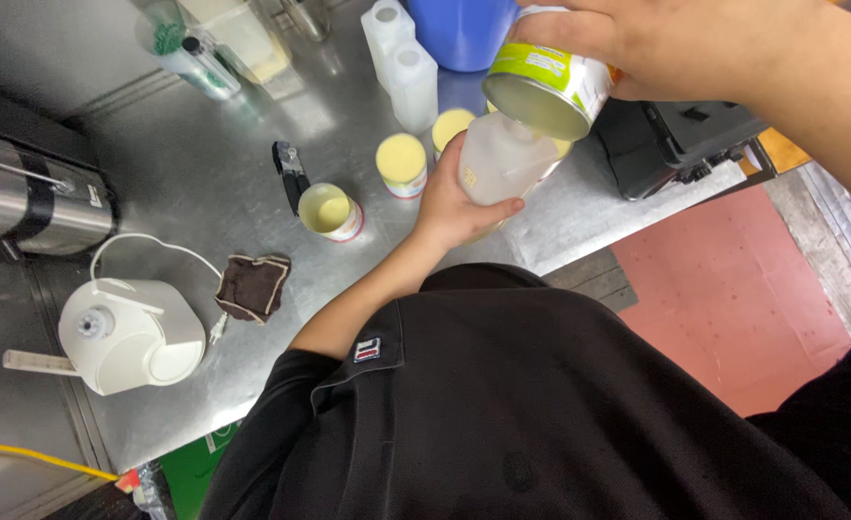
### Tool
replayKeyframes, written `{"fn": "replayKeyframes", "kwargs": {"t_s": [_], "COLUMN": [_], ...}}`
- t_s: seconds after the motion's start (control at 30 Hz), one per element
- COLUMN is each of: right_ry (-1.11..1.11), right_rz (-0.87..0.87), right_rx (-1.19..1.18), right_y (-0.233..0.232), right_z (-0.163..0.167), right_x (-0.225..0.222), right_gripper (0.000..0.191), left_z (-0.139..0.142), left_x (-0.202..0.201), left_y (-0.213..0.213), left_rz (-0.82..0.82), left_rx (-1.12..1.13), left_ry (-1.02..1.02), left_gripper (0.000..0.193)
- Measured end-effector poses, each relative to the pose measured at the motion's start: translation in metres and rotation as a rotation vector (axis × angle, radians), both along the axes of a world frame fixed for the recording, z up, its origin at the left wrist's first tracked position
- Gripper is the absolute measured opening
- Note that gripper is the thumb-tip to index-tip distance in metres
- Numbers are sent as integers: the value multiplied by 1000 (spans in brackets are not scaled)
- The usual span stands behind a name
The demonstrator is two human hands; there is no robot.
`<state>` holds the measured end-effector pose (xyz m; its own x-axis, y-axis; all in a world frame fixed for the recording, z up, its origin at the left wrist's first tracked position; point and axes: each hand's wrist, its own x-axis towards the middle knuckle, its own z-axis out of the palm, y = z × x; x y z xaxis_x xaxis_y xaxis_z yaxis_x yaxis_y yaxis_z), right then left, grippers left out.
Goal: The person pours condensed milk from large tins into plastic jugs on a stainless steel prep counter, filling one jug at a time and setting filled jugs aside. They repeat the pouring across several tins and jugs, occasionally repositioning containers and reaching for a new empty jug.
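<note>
Can (pixel 549 87) tipped mouth-down over plastic bottle (pixel 502 159), far-right of table (pixel 204 183) | right grip (pixel 676 43) wrapped round can | left grip (pixel 454 207) clasps bottle | pour underway; three opened cans (pixel 401 164) wait left

I have only the one head-worn view, looking steeply down past my own black shirt (pixel 541 404) onto the steel tabletop (pixel 214 164) and the red floor (pixel 734 308) beside it, close enough that my hands fill the upper frame.
</note>
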<state>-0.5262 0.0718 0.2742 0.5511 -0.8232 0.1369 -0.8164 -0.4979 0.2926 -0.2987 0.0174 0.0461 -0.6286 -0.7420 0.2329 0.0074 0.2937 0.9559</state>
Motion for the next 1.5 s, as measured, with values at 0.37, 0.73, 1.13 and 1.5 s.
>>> {"fn": "replayKeyframes", "kwargs": {"t_s": [0.37, 0.73, 1.13, 1.5], "right_ry": [-466, -1847, -1390, -1843], "right_rz": [168, 141, -840, -117], "right_rx": [330, 838, 319, 425], "right_y": [-39, -149, -301, -186], "right_z": [-65, -220, -277, -335], "right_x": [1, 172, 334, 276], "right_gripper": [95, 61, 104, 69], "left_z": [-13, -26, -38, -38], "left_x": [62, 258, 403, 409], "left_y": [-21, -36, 5, -82], "left_rz": [306, 645, 941, 729], "left_rx": [5, -118, 83, 78], "left_ry": [-117, 187, 50, -25], "left_gripper": [105, 95, 98, 93]}}
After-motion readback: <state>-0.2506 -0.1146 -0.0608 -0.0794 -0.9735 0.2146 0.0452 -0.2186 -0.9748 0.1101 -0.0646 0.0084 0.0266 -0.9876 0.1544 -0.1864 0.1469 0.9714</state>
